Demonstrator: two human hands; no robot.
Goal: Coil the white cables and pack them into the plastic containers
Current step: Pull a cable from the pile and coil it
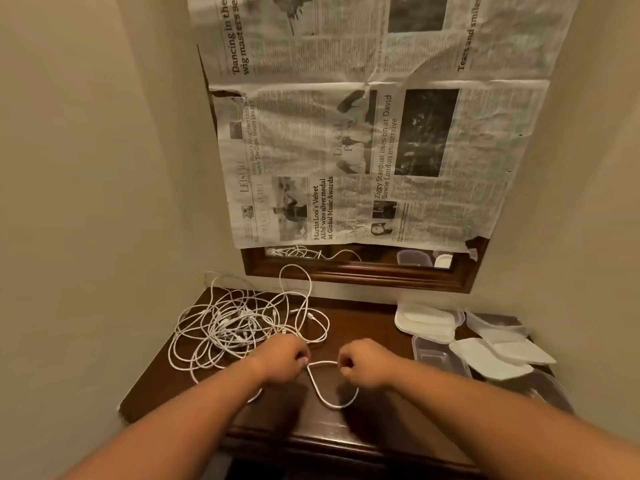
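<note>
A person's two hands work a single white cable [333, 405] on a dark wooden tabletop [363, 322], just in front of a loose tangle of white cables [235, 327] that serves as the stock for the job. The left hand [284, 358], fingers curled, pinches the cable at the near right edge of the tangle; the right hand [363, 363], farther right of the tangle, has its fingers curled in on the same cable. A short run of cable spans the gap between the two hands, and a rounded loop of it sags away from the tangle toward the person. Well to the right of the tangle, on the same tabletop, lie clear plastic containers [437, 356] with white lids [425, 322] heaped loosely on and around them. Behind the tangle, on the wall, hangs a wood-framed mirror [356, 273], most of its glass covered by sheets of newspaper [363, 150]; the uncovered strip reflects some cables and containers. Both bare forearms reach in from the side opposite the tangle.
</note>
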